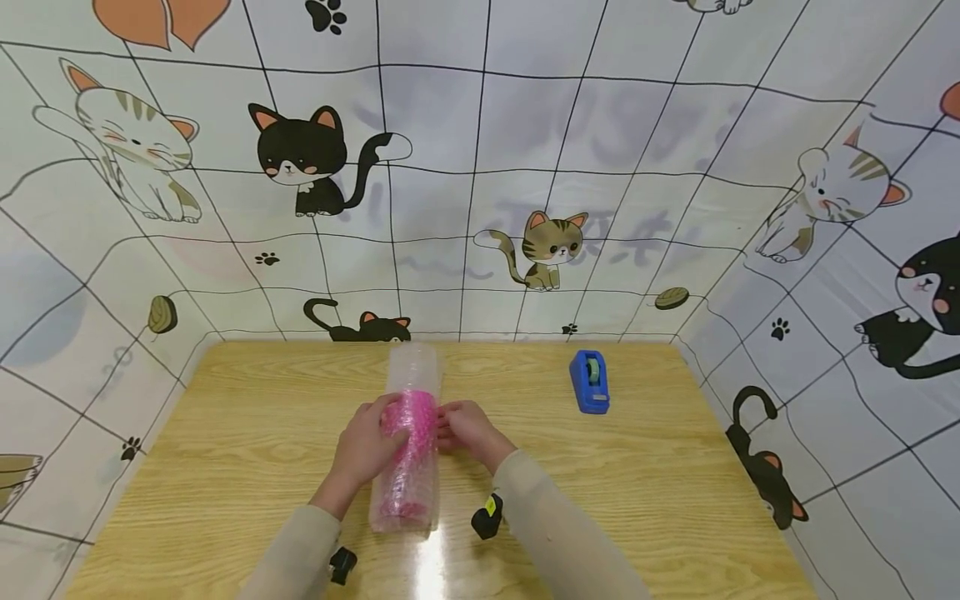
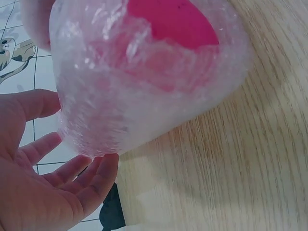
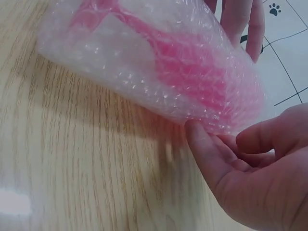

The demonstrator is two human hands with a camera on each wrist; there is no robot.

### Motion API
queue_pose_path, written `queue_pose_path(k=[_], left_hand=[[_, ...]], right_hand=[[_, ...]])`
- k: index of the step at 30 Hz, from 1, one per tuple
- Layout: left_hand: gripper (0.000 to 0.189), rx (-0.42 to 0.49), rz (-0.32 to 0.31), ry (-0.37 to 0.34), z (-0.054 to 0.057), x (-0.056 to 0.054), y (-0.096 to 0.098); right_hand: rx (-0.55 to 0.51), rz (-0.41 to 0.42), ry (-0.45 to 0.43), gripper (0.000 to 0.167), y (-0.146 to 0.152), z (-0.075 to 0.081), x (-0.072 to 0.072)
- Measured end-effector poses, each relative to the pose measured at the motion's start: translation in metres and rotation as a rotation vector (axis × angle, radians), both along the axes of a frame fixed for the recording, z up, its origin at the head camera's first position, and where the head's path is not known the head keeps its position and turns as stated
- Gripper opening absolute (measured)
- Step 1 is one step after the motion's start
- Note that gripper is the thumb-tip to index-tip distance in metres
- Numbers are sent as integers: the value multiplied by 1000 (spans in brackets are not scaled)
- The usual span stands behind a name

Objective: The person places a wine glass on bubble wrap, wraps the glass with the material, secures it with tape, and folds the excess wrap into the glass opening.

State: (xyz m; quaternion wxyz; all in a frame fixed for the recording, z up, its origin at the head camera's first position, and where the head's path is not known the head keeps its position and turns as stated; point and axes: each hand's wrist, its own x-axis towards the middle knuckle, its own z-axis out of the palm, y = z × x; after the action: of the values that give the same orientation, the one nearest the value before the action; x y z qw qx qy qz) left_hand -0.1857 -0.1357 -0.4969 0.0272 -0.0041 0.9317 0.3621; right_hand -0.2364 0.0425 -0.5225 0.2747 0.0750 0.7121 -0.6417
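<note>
A pink object rolled in clear bubble wrap [image 1: 408, 467] lies lengthwise on the table, its far end only empty wrap. The pink shows through the layers, and one rounded pink end is visible in the left wrist view; its kind is hidden. My left hand [image 1: 369, 442] holds the roll from the left, fingers and thumb spread around its side. On the opposite side, my right hand [image 1: 471, 432] touches the wrap low along its edge. In the right wrist view its fingertips [image 3: 195, 129] meet the underside of the bubble wrap, with the thumb bent above them.
A blue tape dispenser [image 1: 591, 383] with a roll of tape stands at the back right of the wooden table [image 1: 675, 500]. Cat-patterned cloth walls [image 1: 450, 167] enclose the table at the back and both sides.
</note>
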Motion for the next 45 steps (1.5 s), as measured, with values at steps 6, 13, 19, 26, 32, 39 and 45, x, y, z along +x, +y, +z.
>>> queue_pose_path(k=[6, 13, 19, 26, 32, 39, 45], left_hand=[[58, 14, 13, -11, -1, 0, -3], [60, 17, 25, -34, -3, 0, -5], [60, 13, 28, -38, -4, -1, -5], [59, 28, 30, -32, -5, -1, -7], [56, 75, 20, -31, -6, -1, -10], [58, 129, 12, -57, -7, 0, -14], [59, 146, 0, -75, -7, -1, -18]], right_hand=[[-36, -6, 51, 29, 0, -4, 3], [-30, -40, 59, 29, -1, -7, 4], [-73, -86, 29, 27, -2, -10, 3], [-87, -93, 26, 30, -4, -10, 3], [-72, -94, 4, 29, -5, -11, 3], [-65, -63, -18, 37, -8, -7, 6], [-73, -18, -40, 47, -8, -9, 8]])
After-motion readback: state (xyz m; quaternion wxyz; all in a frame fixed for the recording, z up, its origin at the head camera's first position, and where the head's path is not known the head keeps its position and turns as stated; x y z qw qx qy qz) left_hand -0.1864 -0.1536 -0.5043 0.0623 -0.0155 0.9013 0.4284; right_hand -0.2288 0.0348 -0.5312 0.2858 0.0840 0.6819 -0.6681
